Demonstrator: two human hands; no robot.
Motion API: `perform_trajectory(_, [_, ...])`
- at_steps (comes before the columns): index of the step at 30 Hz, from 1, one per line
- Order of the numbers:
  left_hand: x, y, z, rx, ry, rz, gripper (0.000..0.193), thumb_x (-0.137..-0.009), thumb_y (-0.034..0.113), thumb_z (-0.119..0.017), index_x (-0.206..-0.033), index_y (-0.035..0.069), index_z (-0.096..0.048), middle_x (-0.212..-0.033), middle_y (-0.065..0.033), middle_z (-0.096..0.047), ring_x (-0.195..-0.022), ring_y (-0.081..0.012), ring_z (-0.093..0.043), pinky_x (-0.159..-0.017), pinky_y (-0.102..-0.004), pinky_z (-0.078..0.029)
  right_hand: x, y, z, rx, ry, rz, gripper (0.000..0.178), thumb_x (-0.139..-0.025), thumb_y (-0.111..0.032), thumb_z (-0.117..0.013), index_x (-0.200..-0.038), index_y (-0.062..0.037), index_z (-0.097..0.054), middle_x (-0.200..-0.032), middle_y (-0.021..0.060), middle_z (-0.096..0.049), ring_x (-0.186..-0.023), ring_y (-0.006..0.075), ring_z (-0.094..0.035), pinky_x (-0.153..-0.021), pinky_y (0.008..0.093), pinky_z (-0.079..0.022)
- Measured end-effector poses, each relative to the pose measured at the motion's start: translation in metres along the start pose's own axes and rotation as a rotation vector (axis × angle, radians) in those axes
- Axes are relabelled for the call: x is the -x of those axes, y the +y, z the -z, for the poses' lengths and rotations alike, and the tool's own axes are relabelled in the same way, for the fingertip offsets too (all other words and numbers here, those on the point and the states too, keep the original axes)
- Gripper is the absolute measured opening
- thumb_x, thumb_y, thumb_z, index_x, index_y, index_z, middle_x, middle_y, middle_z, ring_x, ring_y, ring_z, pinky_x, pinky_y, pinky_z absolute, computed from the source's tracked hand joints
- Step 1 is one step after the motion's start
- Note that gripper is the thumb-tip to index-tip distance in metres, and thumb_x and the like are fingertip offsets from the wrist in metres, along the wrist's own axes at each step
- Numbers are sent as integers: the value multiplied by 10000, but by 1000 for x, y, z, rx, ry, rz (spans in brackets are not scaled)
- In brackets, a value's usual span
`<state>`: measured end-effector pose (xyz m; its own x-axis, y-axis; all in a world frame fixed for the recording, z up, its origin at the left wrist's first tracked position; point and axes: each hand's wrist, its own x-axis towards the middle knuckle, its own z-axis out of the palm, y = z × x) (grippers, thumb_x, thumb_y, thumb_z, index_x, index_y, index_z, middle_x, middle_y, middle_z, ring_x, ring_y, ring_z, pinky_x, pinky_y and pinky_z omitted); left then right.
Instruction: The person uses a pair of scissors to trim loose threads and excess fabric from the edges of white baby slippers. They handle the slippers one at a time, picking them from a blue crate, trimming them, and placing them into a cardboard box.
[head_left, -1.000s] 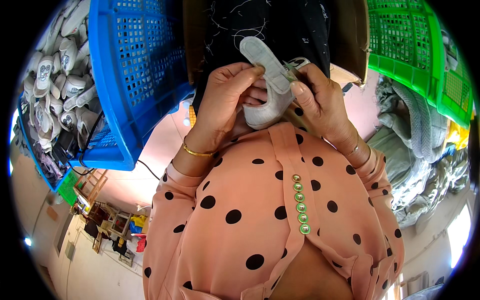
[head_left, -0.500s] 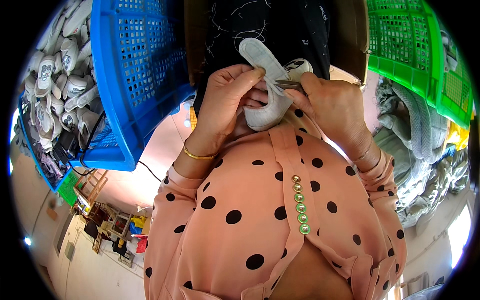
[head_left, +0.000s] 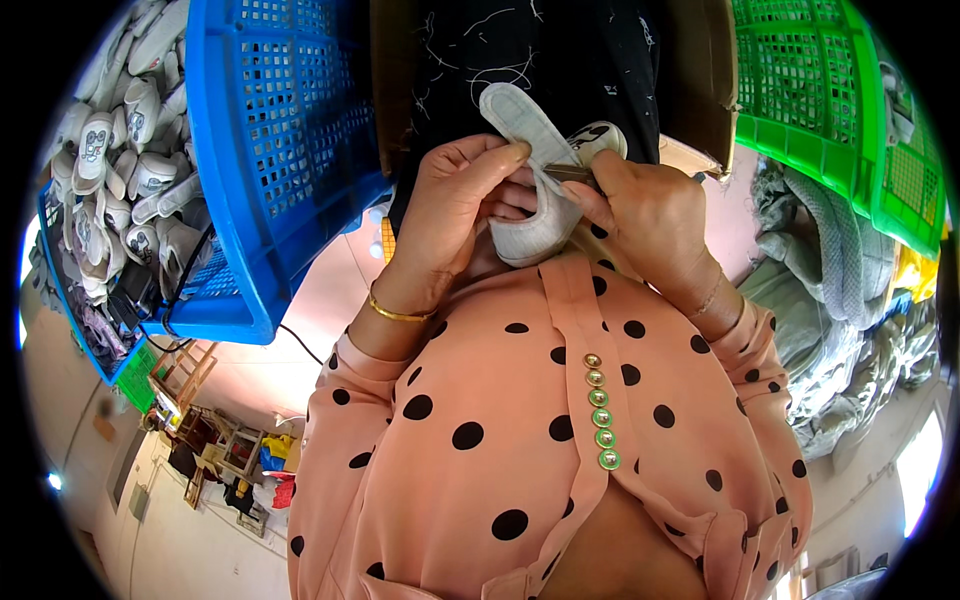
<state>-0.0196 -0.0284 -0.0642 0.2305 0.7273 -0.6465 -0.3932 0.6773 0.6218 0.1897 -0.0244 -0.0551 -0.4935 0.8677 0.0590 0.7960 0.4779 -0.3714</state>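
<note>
Holds the pale grey shoe (head_left: 530,240) between both hands above the dark trousers (head_left: 560,50) of the lap, with heel turned toward the body and strap (head_left: 515,112) pointing away. Clamps the strap's base between thumb and forefinger of the left hand (head_left: 450,205), with other fingers tucked into the shoe's opening; hardly shifts this hold from a second ago. Changes more on the right: from fingertips bunched at the strap's edge a second ago, goes to a dark metal tool (head_left: 568,173) in plain view, pinched between thumb and forefinger of the right hand (head_left: 650,205), with its tip at the strap's base. Moves only slightly since half a second ago. Cannot tell one blade from two, nor open from closed. Suggests close work at that seam, with steadying left mainly to the left hand. Shows a rounded white toe (head_left: 600,138) beside the right forefinger, probably of the same shoe. Has to the left, inside the blue crate (head_left: 222,200) behind its slotted wall, a heap of small pale shoes (head_left: 130,180); to the right, grey cloth (head_left: 840,240) below the lower edge of a green crate (head_left: 815,160).
</note>
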Motion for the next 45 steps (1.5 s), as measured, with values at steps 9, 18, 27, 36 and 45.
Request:
perform_trajectory(9, [0, 1, -4, 6, 53, 42, 127, -941, 175, -621, -896, 62, -657, -804, -43, -691, -624, -111, -656, -549, -193, -474, -3, 4, 2, -629, -2, -283, 372, -937, -416, -608, -791, -74, -600, -580, 97, -584, -506, 288, -594, -473, 377, -458])
perform_trajectory(18, [-1, -1, 0, 1, 12, 13, 193, -928, 239, -652, -920, 48, -681, -840, -75, -719, -675, -140, -707, -580, -207, -542, -6, 9, 15, -118, -103, 9, 398, -930, -440, -599, -770, -77, -587, -525, 73, -553, -483, 264, -590, -430, 344, -431])
perform_trajectory(27, [-1, -2, -2, -15, 15, 0, 197, -929, 239, -654, -919, 45, -684, -841, -78, -719, -671, -139, -706, -577, -209, -543, -10, 7, 17, -31, -116, 58, 413, -930, -454, -589, -748, -85, -554, -504, 56, -534, -473, 237, -593, -422, 325, -437])
perform_trajectory(36, [1, -1, -4, -26, 27, 9, 192, -934, 222, -648, -935, 34, -687, -840, -96, -727, -669, -143, -707, -582, -214, -549, -11, -1, 26, 71, -161, 46, 403, -924, -444, -602, -736, -89, -568, -497, 46, -538, -465, 221, -593, -424, 313, -437])
perform_trajectory(45, [0, 1, -3, -19, 25, 12, 186, -928, 216, -657, -937, 33, -688, -841, -95, -727, -672, -146, -712, -579, -220, -559, -5, 14, 2, -187, -101, -7, 390, -927, -447, -598, -795, -81, -608, -532, 79, -566, -489, 264, -599, -443, 344, -448])
